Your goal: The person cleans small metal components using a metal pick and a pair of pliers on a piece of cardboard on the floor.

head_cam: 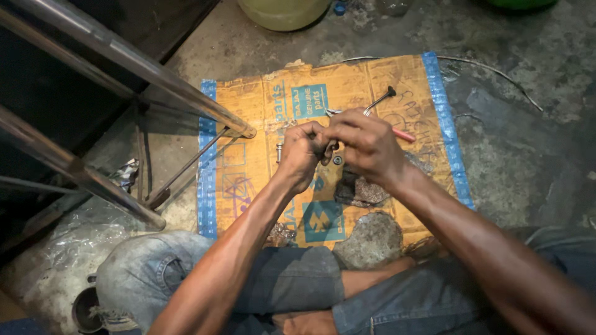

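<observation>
My left hand point(302, 151) and my right hand point(366, 144) meet above a flattened orange and blue cardboard sheet point(248, 155) on the floor. Both hands close around a small dark metal part point(330, 147) held between the fingers; its shape is mostly hidden. Just below them a small round ring point(338, 160) lies on the cardboard. A short metal bolt point(279, 152) lies left of my left hand. Behind my right hand, a thin metal tool with a pinkish-red handle point(402, 134) and a slim metal rod with a dark head point(382, 99) rest on the cardboard.
Shiny metal tubes point(124, 59) of a frame cross the left side, one ending over the cardboard. A dark greasy rag point(360, 189) and a stained patch point(369, 239) lie near my jeans-clad knees point(155, 267). A yellowish container point(282, 11) stands at the back. A wire point(496, 71) curves over the concrete.
</observation>
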